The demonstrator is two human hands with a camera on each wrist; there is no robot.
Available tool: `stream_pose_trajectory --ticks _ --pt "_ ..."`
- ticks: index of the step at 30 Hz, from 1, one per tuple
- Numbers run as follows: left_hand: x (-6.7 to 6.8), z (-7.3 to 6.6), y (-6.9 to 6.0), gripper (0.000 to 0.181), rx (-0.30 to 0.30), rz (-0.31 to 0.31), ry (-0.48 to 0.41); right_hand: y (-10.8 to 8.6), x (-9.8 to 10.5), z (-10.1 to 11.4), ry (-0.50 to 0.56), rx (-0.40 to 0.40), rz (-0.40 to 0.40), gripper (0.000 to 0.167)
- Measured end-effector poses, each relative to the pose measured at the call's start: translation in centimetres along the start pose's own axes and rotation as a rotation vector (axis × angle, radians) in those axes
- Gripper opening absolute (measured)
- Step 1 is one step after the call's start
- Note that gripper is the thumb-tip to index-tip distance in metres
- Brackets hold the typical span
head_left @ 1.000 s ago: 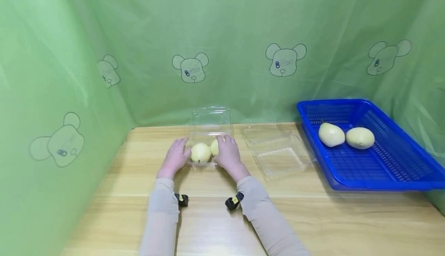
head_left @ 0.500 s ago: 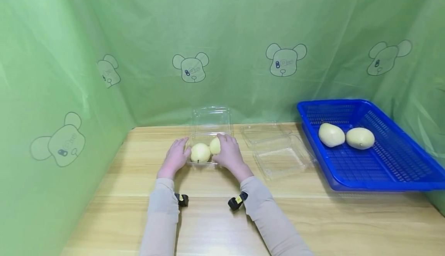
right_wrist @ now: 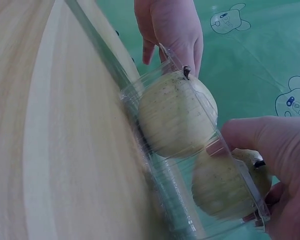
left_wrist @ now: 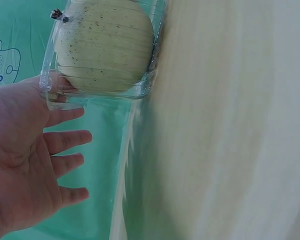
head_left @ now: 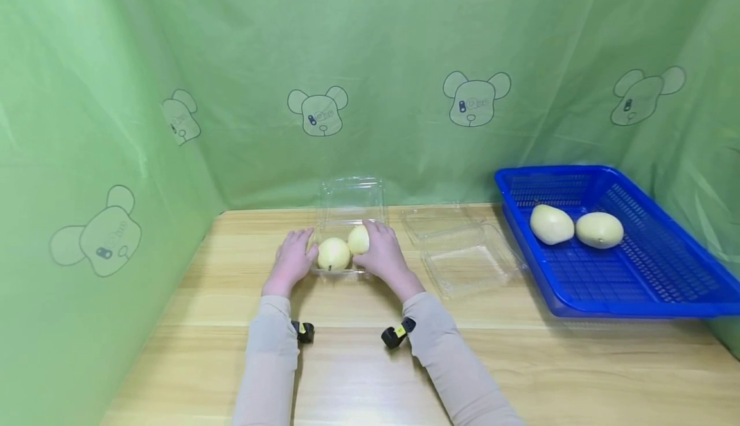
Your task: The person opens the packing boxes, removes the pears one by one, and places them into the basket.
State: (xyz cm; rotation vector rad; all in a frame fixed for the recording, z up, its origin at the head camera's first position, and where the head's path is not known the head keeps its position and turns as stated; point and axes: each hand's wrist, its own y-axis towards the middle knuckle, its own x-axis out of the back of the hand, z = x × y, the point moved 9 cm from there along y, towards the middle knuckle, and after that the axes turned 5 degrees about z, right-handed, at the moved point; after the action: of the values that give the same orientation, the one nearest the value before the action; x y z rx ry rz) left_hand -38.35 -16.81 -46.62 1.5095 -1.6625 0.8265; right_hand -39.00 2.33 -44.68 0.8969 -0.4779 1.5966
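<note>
A clear plastic clamshell box [head_left: 352, 202] lies with its lid raised at the back, two pale yellow pears in its base. The front pear [head_left: 333, 254] shows a dark stem toward me; the other pear [head_left: 358, 239] sits behind it to the right. My left hand [head_left: 293, 262] holds the box's left side, thumb over the rim, other fingers spread outside in the left wrist view. My right hand [head_left: 383, 256] grips the right pear, with thumb and fingers around it in the right wrist view [right_wrist: 295, 165]. The hand hides part of that pear from the head view.
Another clear clamshell box [head_left: 468, 265] lies spread out to the right. Beyond it stands a blue basket [head_left: 624, 291] with two pale yellow fruits [head_left: 552, 225] inside. A wooden table [head_left: 347, 374] bears everything, and a green curtain [head_left: 393, 150] closes off the back and sides.
My right hand has shifted slightly right, and more of the right pear shows between the hands. The left hand has stayed on the box's left side.
</note>
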Motion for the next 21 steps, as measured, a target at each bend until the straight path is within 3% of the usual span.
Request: stream_pose_trajectory --ticks 12,21 --pt "-0.2 0.1 -0.1 0.056 0.04 0.029 0.041 -0.2 1.0 0.4 0.026 -0.011 0.005 0.088" --pt "-0.1 0.1 -0.2 0.057 0.037 0.027 0.039 -0.7 3.9 0.8 0.064 0.008 -0.047 0.08"
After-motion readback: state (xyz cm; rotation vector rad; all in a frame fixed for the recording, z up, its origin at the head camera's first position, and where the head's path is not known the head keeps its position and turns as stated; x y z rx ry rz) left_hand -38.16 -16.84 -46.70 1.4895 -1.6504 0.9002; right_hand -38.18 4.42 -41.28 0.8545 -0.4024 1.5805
